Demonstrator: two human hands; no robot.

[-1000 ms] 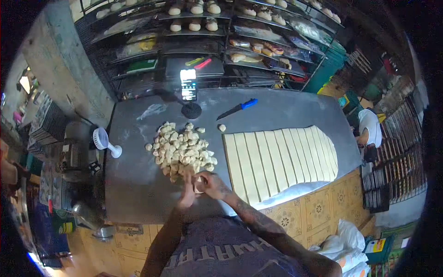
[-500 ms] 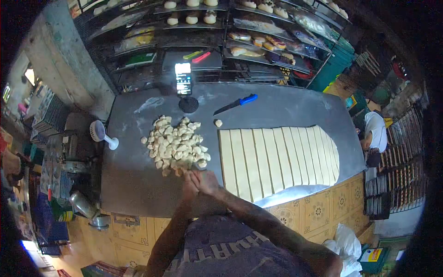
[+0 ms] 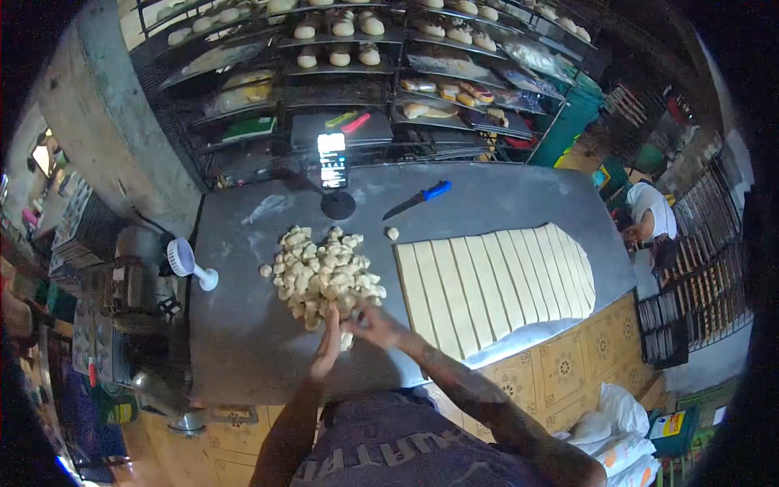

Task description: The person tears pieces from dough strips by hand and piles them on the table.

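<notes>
A heap of small pale dough pieces (image 3: 324, 272) lies on the dark worktable. At its near edge, my left hand (image 3: 329, 345) is turned on its side with the fingers stretched out straight. Close beside it on the right, my right hand (image 3: 377, 328) has its fingers curled inward; whether dough is between them is hidden. A pale dough piece (image 3: 346, 341) shows in the gap between the hands. Right of the heap lies a flat dough sheet (image 3: 495, 284) cut into long strips. One loose dough ball (image 3: 393, 234) sits near the sheet's far left corner.
A blue-handled knife (image 3: 418, 200) lies beyond the sheet. A lit phone (image 3: 332, 162) stands on a round base. At the table's left edge is a small white fan (image 3: 191, 264). Racks with bread trays (image 3: 341, 69) stand behind. A person (image 3: 652, 213) is at the far right.
My hands were pressed together at the heap's near edge; now they are apart, the left one straightened and the right one shifted right. The whole view has tilted slightly.
</notes>
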